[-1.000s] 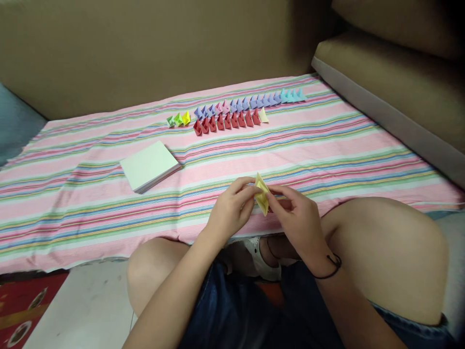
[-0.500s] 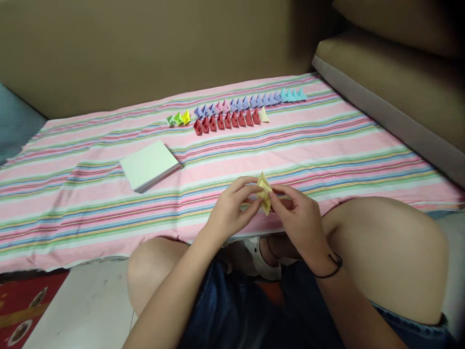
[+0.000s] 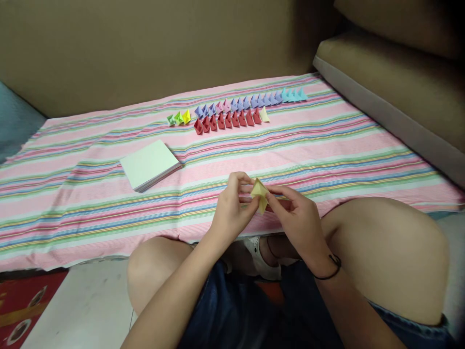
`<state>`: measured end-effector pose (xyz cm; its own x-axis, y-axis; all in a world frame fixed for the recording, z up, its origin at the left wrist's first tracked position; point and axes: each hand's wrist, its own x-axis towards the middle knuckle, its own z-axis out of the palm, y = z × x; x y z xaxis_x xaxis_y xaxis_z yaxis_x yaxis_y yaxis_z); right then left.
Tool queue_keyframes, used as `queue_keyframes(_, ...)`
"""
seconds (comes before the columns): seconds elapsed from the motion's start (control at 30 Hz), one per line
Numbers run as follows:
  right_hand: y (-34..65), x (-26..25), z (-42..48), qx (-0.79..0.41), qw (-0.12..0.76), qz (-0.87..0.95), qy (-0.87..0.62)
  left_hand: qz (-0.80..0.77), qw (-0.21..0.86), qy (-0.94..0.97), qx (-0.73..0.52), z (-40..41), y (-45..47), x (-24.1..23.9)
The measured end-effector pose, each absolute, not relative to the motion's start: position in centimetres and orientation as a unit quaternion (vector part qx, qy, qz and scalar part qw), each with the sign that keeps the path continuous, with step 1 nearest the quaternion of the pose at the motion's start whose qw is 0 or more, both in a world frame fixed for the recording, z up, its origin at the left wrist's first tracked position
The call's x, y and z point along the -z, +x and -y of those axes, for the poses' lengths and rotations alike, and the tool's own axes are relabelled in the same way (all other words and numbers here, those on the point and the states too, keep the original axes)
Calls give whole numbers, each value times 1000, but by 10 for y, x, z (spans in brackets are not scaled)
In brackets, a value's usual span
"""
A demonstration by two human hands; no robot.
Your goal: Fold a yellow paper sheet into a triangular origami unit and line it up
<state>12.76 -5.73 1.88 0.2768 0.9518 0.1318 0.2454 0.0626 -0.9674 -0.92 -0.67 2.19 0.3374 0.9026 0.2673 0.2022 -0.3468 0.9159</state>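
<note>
A small pale yellow folded paper piece is held between both my hands just above the near edge of the striped cloth. My left hand pinches its left side with fingers curled. My right hand pinches its right side; a dark band circles that wrist. Both hands are closed on the paper.
A stack of white square sheets lies on the cloth to the left. Two rows of small folded paper shapes in green, purple, pink, blue and red line the far side. A sofa cushion borders the right. My bare knees sit below.
The yellow piece has turned and dropped slightly in my fingers; my left fingers have shifted up over its left edge. Everything on the cloth stays put.
</note>
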Motion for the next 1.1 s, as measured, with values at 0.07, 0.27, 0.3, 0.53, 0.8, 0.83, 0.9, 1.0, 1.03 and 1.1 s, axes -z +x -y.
queue_keyframes(0.07, 126, -17, 57, -343, 530, 498, -595, -415, 478, 649, -422, 8, -7, -21)
queue_keyframes(0.27, 122, -15, 58, -365, 530, 501, -579, -458, 506, 624, -381, 5, -8, -23)
queue_keyframes(0.3, 121, -15, 58, -368, 530, 502, -576, -464, 502, 620, -384, 5, -8, -23)
queue_keyframes(0.53, 117, -17, 59, -406, 531, 481, -567, -463, 543, 564, -416, 3, -9, -21)
queue_keyframes(0.8, 116, -21, 59, -377, 521, 503, -577, -457, 570, 542, -416, 2, -11, -17)
queue_keyframes(0.83, 116, -20, 59, -374, 521, 502, -580, -457, 571, 539, -417, 1, -11, -17)
queue_keyframes(0.9, 116, -20, 59, -382, 521, 495, -581, -454, 583, 530, -416, 1, -11, -17)
queue_keyframes(1.0, 117, -18, 59, -395, 526, 480, -580, -448, 593, 521, -419, 1, -11, -17)
queue_keyframes(1.03, 117, -18, 59, -395, 529, 477, -580, -446, 595, 520, -420, 1, -11, -17)
queue_keyframes(1.1, 117, -18, 59, -391, 531, 477, -581, -441, 605, 514, -419, 1, -11, -16)
